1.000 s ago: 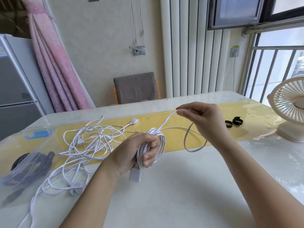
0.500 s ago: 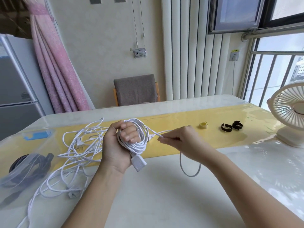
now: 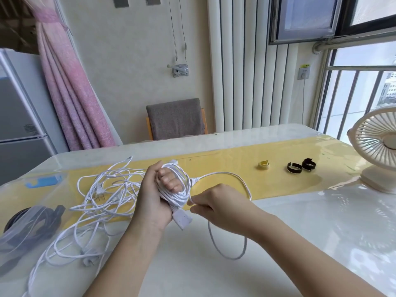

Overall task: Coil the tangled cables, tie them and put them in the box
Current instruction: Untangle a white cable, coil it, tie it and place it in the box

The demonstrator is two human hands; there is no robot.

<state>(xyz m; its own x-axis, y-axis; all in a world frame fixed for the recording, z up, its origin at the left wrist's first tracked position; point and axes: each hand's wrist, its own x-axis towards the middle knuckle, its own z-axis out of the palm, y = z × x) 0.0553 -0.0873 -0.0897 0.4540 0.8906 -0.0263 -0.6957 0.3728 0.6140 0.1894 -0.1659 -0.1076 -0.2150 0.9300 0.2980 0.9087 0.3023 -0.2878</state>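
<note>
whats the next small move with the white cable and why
Probably carry the loose length, pinched by the right hand, round the left hand for another turn. The coil is wound on the left fingers, but that length arcs over the table and hangs below the right wrist, so tying looks premature.

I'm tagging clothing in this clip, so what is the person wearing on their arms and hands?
Nothing that shows. The left hand and the right hand are ungloved, and no sleeve reaches into view above either wrist. No watch, bracelet or ring can be made out, and the visible fingernails look short and unpainted.
</note>
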